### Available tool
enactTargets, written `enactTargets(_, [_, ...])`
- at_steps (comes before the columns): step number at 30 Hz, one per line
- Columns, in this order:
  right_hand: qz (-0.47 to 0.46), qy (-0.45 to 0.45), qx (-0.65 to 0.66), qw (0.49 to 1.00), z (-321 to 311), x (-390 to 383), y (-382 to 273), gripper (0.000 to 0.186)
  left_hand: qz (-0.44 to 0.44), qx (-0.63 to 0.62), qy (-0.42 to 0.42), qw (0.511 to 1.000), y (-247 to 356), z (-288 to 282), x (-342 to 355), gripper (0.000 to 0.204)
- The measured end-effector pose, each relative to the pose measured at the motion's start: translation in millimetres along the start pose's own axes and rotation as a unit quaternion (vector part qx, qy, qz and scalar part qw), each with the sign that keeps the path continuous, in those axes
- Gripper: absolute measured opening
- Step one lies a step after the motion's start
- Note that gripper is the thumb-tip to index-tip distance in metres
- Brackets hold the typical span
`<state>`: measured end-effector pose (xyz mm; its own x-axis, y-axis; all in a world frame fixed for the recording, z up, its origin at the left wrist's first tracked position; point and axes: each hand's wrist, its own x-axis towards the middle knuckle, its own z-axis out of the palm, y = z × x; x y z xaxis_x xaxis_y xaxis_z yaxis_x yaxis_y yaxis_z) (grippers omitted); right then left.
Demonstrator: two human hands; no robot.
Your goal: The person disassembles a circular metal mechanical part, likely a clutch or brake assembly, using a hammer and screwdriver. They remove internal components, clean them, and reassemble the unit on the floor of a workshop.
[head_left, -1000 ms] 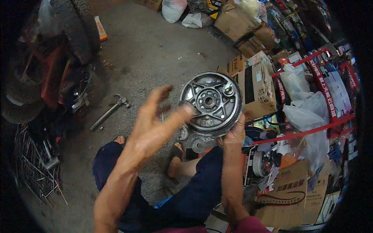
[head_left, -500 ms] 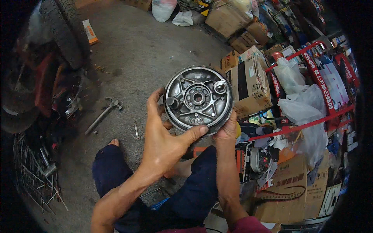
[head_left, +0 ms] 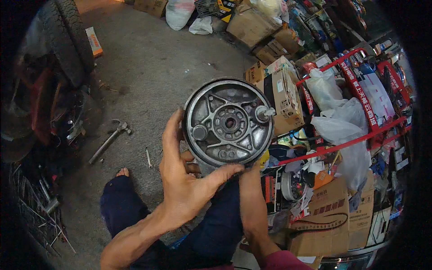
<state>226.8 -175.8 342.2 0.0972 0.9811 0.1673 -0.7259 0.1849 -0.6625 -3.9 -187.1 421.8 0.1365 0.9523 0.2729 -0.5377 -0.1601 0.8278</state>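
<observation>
A round cast-metal brake plate (head_left: pixel 216 121) with ribs, a centre bore and two small bosses faces up toward me, held above my knees. My left hand (head_left: pixel 189 180) grips it at the left and lower edge, thumb along the bottom rim and fingers wrapped around the side. My right hand (head_left: pixel 250 173) holds it from behind at the lower right; its fingers are mostly hidden by the plate. A claw hammer (head_left: pixel 109 142) and a small wrench (head_left: pixel 149 157) lie on the concrete floor left of my hands.
A tyre (head_left: pixel 72 49) and dark red machine parts (head_left: pixel 43 112) stand at the left, with metal rods (head_left: pixel 58 229) below. Cardboard boxes (head_left: pixel 281 94), white bags (head_left: pixel 342 126), red racks (head_left: pixel 357 90) and clutter crowd the right. Bags and boxes (head_left: pixel 180 13) line the back.
My left hand has moved from beside the plate onto its left and lower edge. The plate has shifted left and nearer, and the surroundings have shifted slightly in view.
</observation>
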Motion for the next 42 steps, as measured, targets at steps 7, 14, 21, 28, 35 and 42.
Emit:
enactTargets(7, [0.008,0.058,-0.02,0.998,9,5,2,0.081,-0.03,-0.004,0.012,0.999,2,-1,2,0.108])
enactTargets(14, [0.027,0.093,-0.003,0.995,8,2,-3,0.084,-0.05,-0.01,0.015,0.999,5,2,1,0.108])
enactTargets(21, [-0.013,0.067,-0.045,0.997,57,6,-17,0.061,-0.125,0.015,0.016,0.992,5,-4,12,0.107])
enactTargets(28, [-0.007,0.066,-0.097,0.993,86,15,-16,0.027,-0.197,-0.021,0.016,0.98,-7,-11,14,0.109])
enactTargets(35, [-0.061,0.063,-0.222,0.971,88,13,-15,0.028,0.048,0.356,0.034,0.933,-24,-15,11,0.095])
enactTargets(42, [-0.112,0.081,-0.382,0.914,104,9,3,0.024,0.045,0.223,0.01,0.974,-26,-4,8,0.087])
